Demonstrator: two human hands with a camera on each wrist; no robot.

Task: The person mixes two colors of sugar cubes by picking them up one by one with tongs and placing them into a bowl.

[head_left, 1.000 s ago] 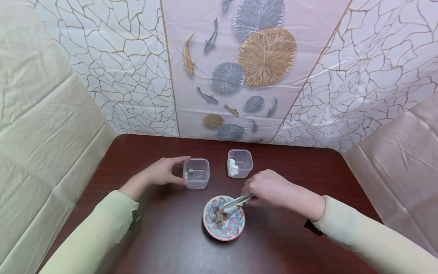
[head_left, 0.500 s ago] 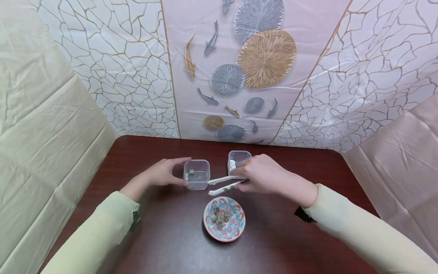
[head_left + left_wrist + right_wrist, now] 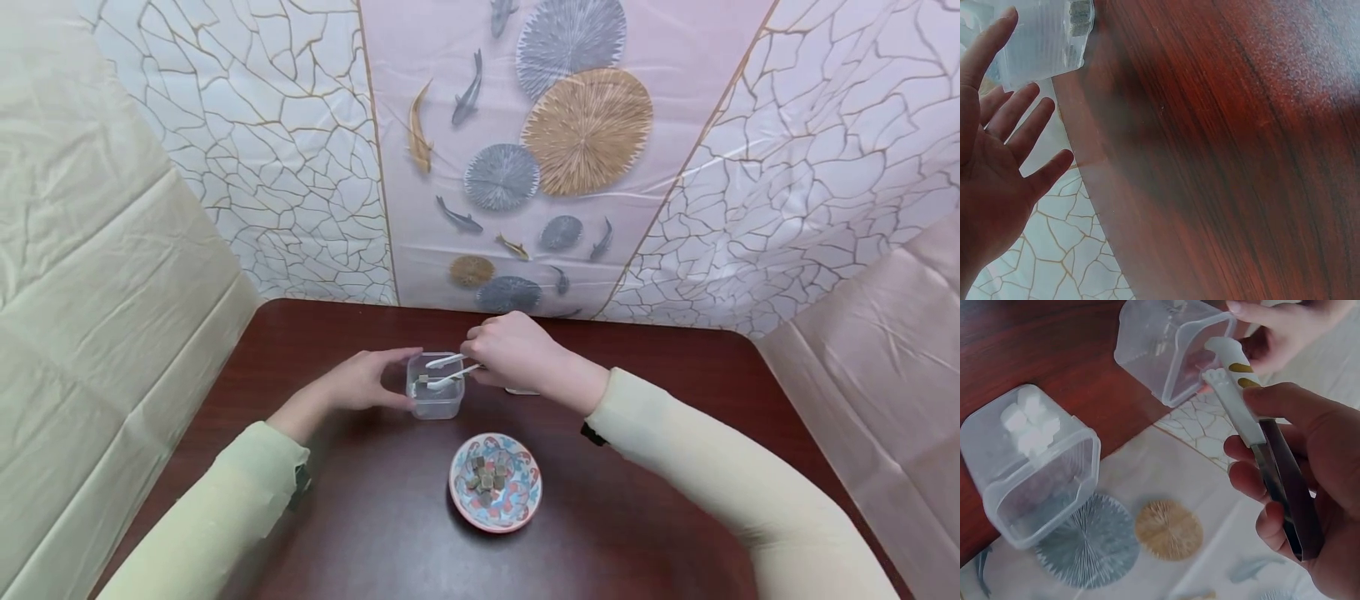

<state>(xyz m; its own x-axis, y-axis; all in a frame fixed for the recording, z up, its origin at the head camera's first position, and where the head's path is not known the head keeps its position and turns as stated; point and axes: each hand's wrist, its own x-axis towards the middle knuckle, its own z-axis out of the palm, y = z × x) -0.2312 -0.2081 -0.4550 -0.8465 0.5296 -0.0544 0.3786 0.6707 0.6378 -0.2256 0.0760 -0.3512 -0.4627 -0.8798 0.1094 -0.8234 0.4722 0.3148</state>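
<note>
My left hand [image 3: 367, 382] holds a clear plastic container [image 3: 437, 410] at its left side, thumb at the front and index finger at the back. A small grey-brown cube [image 3: 423, 379] lies inside it. My right hand [image 3: 517, 352] grips small tongs [image 3: 1241, 419] with metal arms and white paw-shaped tips. In the head view the spread tips are over that container, with nothing visible between them. A patterned bowl [image 3: 495, 525] with several grey-brown cubes [image 3: 487, 481] stands nearer on the table.
A second clear container [image 3: 997, 465] with several white cubes [image 3: 1032, 422] stands to the right, mostly hidden behind my right hand in the head view. The dark wooden table [image 3: 375, 517] ends at a patterned backdrop [image 3: 315, 167].
My right hand has lifted the tongs from the bowl and moved them up and left to the left container. The tips have spread apart. My left hand stays at the container.
</note>
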